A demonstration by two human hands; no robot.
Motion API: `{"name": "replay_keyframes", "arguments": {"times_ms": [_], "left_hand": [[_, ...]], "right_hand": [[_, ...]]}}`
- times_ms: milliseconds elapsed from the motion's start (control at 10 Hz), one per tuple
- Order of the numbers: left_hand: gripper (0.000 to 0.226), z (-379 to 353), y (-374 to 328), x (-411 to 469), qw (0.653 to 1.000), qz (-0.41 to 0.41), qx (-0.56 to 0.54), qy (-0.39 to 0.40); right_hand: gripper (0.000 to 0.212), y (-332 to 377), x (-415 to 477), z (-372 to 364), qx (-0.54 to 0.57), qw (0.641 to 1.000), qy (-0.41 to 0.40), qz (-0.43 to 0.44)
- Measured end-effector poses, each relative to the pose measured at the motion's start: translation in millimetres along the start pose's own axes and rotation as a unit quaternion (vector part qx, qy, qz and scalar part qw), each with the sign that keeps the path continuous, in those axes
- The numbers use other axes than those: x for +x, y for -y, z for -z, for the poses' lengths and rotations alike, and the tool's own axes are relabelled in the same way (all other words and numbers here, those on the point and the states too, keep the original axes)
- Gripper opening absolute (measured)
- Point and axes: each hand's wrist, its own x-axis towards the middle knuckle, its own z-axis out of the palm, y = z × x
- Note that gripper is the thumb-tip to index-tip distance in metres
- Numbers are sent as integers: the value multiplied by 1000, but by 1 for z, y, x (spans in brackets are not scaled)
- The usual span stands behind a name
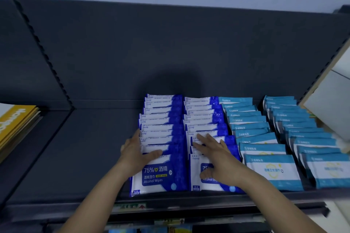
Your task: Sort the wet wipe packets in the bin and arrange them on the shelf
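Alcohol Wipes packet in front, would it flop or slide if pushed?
Probably soft and bendy: the Alcohol Wipes packet looks like a plump film pouch. Likely slippery, since its wrapper looks glossy. It leans on its row, so it might tip.

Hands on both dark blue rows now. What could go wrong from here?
1. The right hand presses flat on the right dark blue row. Its overlapped packets may slide forward, and the front packet sits near the shelf edge.
2. The left hand rests against the side of the left dark blue row. A sideways shove might skew it into its neighbour.
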Motion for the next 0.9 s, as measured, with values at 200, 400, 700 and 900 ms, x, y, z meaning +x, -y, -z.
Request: {"name": "replay_keyframes", "arguments": {"times_ms": [200, 400, 700, 900], "left_hand": [[108, -1, -2, 3, 1000, 0, 20, 4], [113, -2, 1, -5, 993, -54, 96, -47], [74, -22, -4, -60, 946, -194, 194, -175], [64, -53, -12, -82, 891, -275, 282, -227]], "right_hand": [[88, 1, -2, -1, -3, 1000, -18, -1], [82, 2, -9, -6, -20, 996, -82, 5], [66, -4, -46, -13, -22, 983, -178, -28], [59, -36, -90, 0, 9, 984, -170, -51]]}}
